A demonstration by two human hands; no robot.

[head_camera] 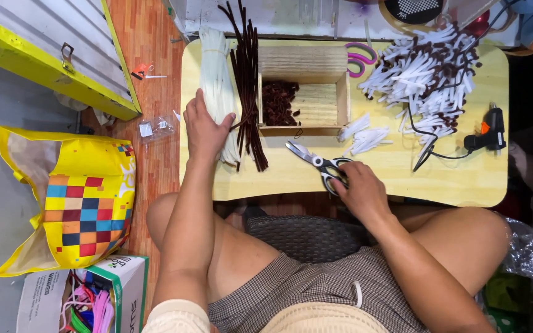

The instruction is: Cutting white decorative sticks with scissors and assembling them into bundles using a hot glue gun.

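My left hand (203, 128) lies flat on a bundle of long white pipe cleaners (216, 68) at the left of a low wooden table (396, 169). Beside them runs a bundle of dark brown pipe cleaners (248, 80). My right hand (358, 188) grips the handles of black-and-silver scissors (314, 161) that rest on the table, blades pointing left. A small wooden box (323, 98) holds short brown pieces (277, 102).
A heap of cut white and brown pieces (430, 74) covers the table's right side, with a black glue gun (488, 132) and its cord. Pink-handled scissors (360, 57) lie behind the box. A yellow checked bag (75, 197) and a carton of coloured pipe cleaners (94, 299) stand on the floor at the left.
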